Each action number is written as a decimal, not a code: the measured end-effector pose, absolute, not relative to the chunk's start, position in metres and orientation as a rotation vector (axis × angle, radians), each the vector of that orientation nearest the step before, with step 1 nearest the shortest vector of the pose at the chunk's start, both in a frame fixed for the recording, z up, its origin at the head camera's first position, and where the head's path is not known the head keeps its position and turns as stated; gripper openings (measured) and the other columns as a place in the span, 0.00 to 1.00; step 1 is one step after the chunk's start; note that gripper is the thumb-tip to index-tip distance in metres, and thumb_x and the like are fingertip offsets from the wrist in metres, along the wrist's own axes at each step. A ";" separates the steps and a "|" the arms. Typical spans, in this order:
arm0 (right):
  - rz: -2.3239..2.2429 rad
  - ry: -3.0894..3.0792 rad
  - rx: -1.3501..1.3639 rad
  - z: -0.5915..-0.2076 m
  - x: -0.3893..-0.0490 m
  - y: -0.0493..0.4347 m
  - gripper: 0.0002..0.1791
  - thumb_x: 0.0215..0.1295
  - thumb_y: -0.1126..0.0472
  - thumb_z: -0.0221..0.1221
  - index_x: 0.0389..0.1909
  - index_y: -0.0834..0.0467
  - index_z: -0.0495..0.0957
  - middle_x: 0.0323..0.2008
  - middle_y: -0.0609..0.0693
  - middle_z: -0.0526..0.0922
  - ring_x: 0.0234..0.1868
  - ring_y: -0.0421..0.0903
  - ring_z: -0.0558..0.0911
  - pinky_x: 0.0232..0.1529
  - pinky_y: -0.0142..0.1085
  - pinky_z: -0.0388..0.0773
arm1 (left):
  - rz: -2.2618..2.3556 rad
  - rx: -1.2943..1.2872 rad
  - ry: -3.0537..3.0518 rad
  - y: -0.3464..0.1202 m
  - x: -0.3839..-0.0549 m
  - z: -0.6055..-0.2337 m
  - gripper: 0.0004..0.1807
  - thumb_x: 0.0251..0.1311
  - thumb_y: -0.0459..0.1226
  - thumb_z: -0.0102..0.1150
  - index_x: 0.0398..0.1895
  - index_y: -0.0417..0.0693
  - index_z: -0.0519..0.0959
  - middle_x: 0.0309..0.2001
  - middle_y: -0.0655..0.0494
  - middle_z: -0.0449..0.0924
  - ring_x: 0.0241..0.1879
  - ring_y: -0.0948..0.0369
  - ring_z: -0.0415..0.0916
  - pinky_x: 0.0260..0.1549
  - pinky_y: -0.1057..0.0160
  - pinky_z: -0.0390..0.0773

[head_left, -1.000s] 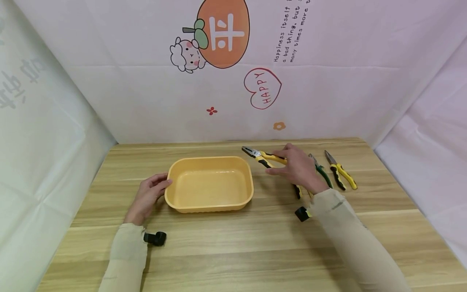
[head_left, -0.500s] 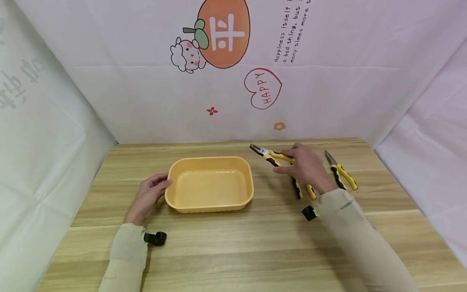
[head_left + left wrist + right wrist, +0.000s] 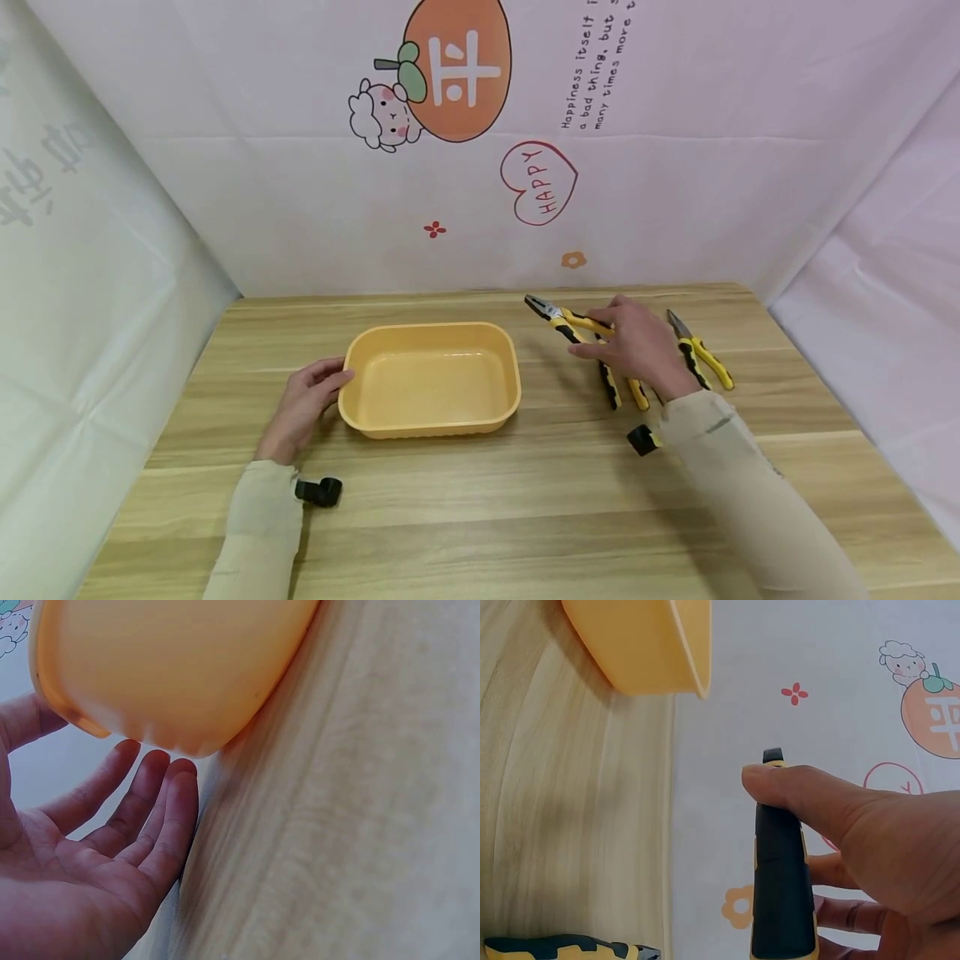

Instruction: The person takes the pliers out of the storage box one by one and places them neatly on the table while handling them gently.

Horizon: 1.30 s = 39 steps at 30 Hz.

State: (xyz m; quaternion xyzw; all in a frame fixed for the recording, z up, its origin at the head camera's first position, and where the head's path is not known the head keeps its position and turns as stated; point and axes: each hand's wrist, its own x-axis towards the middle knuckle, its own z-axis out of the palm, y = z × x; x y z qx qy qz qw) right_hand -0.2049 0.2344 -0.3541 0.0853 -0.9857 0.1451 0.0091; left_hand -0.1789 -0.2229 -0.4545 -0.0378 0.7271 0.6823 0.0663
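Observation:
My left hand (image 3: pixel 303 404) holds the left end of a yellow plastic tray (image 3: pixel 429 429), its thumb over the rim and its fingers by the outer wall. In the left wrist view the thumb tip is hidden behind the tray wall (image 3: pixel 172 682). My right hand (image 3: pixel 637 342) grips the handles of combination pliers (image 3: pixel 570 323) with black and yellow grips, raised above the table, jaws pointing to the far left. The right wrist view shows the thumb on a black handle (image 3: pixel 782 885). Beneath this hand lie other yellow-and-black-handled pliers (image 3: pixel 609 385), their upper part hidden.
Needle-nose pliers (image 3: pixel 693 350) with yellow and black handles lie right of my right hand. The wooden table (image 3: pixel 450 517) meets a white printed cloth (image 3: pixel 337 225) at its back edge. Cloth also hangs at both sides.
My right hand has moved to the right with the combination pliers, and now covers the green-handled pliers seen earlier. The left hand and the tray have stayed in place.

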 end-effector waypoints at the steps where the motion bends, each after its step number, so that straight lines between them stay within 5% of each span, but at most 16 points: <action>1: 0.448 -3.077 0.258 -0.354 -0.205 0.234 0.39 0.57 0.40 0.72 0.64 0.59 0.79 0.49 0.60 0.79 0.33 0.52 0.76 0.23 0.40 0.70 | 2.055 -0.116 2.195 -0.223 -0.179 -0.455 0.29 0.74 0.40 0.58 0.69 0.28 0.67 0.58 0.42 0.73 0.46 0.70 0.78 0.47 0.71 0.81; 10: 0.395 -3.069 0.234 -0.360 -0.206 0.232 0.36 0.57 0.37 0.71 0.57 0.59 0.84 0.39 0.56 0.79 0.29 0.50 0.73 0.19 0.38 0.65 | 2.055 -0.113 2.199 -0.223 -0.178 -0.454 0.29 0.74 0.40 0.57 0.69 0.29 0.67 0.60 0.39 0.72 0.46 0.69 0.78 0.47 0.71 0.81; 14: 0.413 -3.067 0.217 -0.363 -0.206 0.231 0.27 0.57 0.37 0.71 0.41 0.58 0.86 0.27 0.52 0.72 0.24 0.48 0.67 0.18 0.36 0.58 | 2.054 -0.114 2.201 -0.222 -0.178 -0.454 0.28 0.74 0.40 0.57 0.69 0.28 0.67 0.59 0.40 0.72 0.46 0.69 0.78 0.46 0.71 0.81; 20: 0.418 -3.026 0.202 -0.369 -0.205 0.228 0.28 0.57 0.37 0.71 0.19 0.54 0.71 0.17 0.46 0.56 0.18 0.43 0.57 0.17 0.34 0.50 | 2.053 -0.112 2.205 -0.222 -0.179 -0.454 0.28 0.74 0.39 0.57 0.68 0.28 0.67 0.58 0.41 0.73 0.46 0.70 0.78 0.47 0.71 0.81; 27: 0.470 -2.980 0.169 -0.376 -0.203 0.222 0.33 0.57 0.40 0.71 0.12 0.52 0.60 0.13 0.44 0.56 0.15 0.43 0.59 0.15 0.34 0.53 | 2.052 -0.110 2.208 -0.223 -0.179 -0.455 0.28 0.74 0.39 0.57 0.68 0.28 0.67 0.59 0.40 0.72 0.46 0.69 0.78 0.47 0.71 0.81; 39: 0.471 -2.943 0.030 -0.381 -0.201 0.213 0.35 0.58 0.37 0.67 0.08 0.53 0.61 0.10 0.44 0.57 0.15 0.45 0.61 0.21 0.38 0.58 | 2.060 -0.100 2.207 -0.223 -0.179 -0.455 0.28 0.75 0.39 0.57 0.68 0.27 0.68 0.59 0.39 0.72 0.46 0.70 0.79 0.47 0.71 0.81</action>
